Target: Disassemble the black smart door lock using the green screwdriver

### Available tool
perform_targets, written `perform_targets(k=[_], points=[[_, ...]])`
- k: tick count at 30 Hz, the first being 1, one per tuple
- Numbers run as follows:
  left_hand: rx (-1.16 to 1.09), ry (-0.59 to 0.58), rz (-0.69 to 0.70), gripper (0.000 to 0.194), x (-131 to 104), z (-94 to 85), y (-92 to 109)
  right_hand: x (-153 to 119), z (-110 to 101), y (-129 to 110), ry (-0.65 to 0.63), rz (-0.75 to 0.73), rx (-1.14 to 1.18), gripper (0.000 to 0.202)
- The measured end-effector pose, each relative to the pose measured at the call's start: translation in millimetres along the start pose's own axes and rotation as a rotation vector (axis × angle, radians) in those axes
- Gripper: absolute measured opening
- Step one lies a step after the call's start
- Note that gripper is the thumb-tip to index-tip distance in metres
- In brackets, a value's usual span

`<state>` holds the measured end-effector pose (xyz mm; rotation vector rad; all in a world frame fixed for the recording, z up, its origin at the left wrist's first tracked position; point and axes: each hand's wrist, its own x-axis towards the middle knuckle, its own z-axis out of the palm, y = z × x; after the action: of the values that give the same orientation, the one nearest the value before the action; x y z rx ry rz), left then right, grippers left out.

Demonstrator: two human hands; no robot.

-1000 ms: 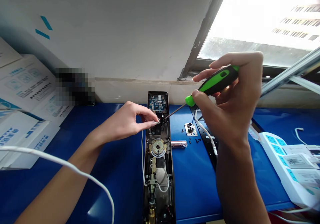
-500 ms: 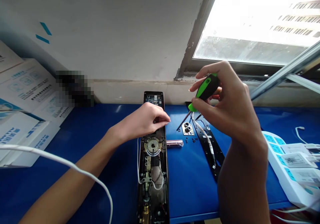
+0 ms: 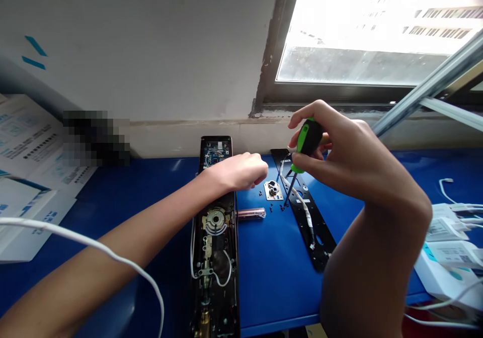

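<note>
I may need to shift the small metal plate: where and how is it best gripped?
Probably by the raised round hub, coming down from above: the small metal plate lies flat on the blue table, offering little edge to get under, while the hub stands up. Small screws lie just off the plate's near edge, so avoid that side.

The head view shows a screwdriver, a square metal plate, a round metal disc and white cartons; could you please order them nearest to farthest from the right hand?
1. Screwdriver: held in the right hand.
2. Square metal plate: on the blue table, to the hand's left.
3. Round metal disc: further left, in the black housing.
4. White cartons: at the view's left side.
</note>
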<state>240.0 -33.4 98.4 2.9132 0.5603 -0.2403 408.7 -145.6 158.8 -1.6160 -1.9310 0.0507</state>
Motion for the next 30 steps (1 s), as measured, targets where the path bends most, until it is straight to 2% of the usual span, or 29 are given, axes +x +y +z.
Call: perform_targets(k=[2, 5, 10, 15, 21, 25, 28, 30], points=[[0.024, -0.078, 0.0, 0.019, 11.5, 5.1, 4.0, -1.3, -3.5, 3.6, -0.017, 0.013, -0.009, 0.041], [0.047, -0.13, -0.004, 0.02, 26.8, 15.5, 7.9, -3.1, -8.1, 7.4, -0.023, 0.018, -0.003, 0.04], [0.067, -0.16, -0.043, 0.022, 44.7, 28.2, 9.6, -3.9, -12.6, 11.5, -0.032, 0.021, 0.026, 0.037], [0.041, -0.153, -0.071, 0.022, 50.8, 31.0, 13.5, -3.3, -14.0, 14.5, -0.043, 0.02, 0.039, 0.04], [-0.001, -0.152, -0.054, 0.022, 50.1, 33.3, 15.3, -2.9, -13.0, 14.0, -0.057, 0.014, 0.04, 0.04], [-0.002, -0.103, -0.056, 0.021, 42.5, 30.2, 13.7, -1.5, -10.7, 12.0, -0.063, -0.007, 0.033, 0.04], [-0.04, 0.0, -0.039, 0.019, 25.4, 21.2, 9.2, 0.4, -7.5, 10.0, -0.065, -0.029, 0.061, 0.041], [-0.131, 0.113, -0.013, 0.017, 7.0, 12.6, 3.5, 1.9, -4.6, 7.5, -0.074, -0.053, 0.117, 0.043]])
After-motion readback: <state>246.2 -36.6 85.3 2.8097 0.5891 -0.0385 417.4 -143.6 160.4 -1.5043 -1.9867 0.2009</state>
